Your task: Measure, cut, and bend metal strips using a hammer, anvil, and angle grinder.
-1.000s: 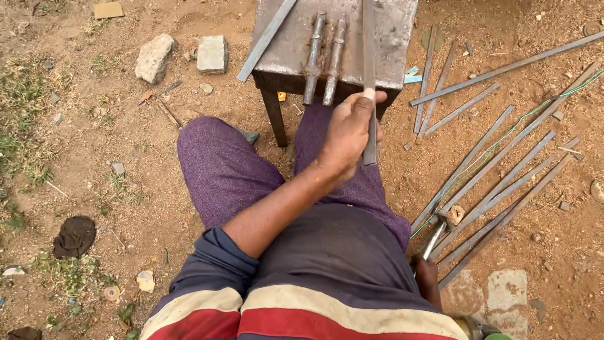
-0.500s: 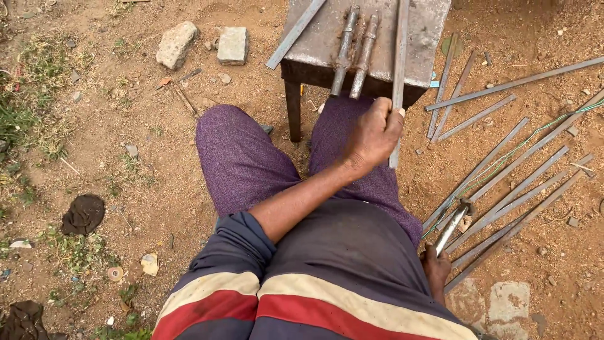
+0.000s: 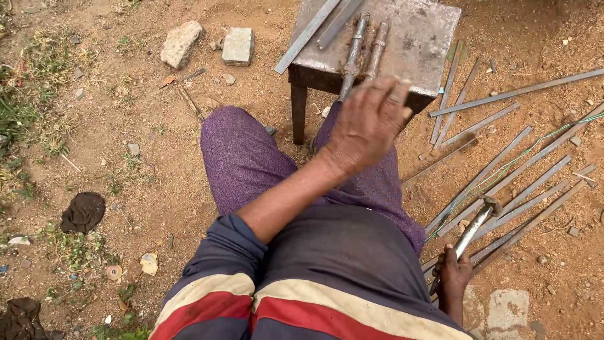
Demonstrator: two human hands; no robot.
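Starting at the left hand (image 3: 368, 123), we find it raised over the near edge of the metal stool (image 3: 415, 44), fingers spread and released, blurred, holding nothing. Beneath and just beyond it, two rusted rods (image 3: 365, 47) lie side by side along the stool top, and two flat strips (image 3: 314, 28) rest slantwise at its left corner; we judge the stool serves as a raised work surface set between the knees, so that pieces sit within arm's reach.

The right hand (image 3: 454, 272) hangs low beside the hip, clenched about the handle of a hammer (image 3: 475, 223), whose head points up and away, over the ground; we take this as a ready grip, kept clear of the stool.

Flat steel bars (image 3: 516, 182) lie spread on the dirt to the right, roughly parallel, near the hammer hand, probably stock laid handy. Farther left, two stones (image 3: 207, 44) rest on the bare soil, well apart from the work.
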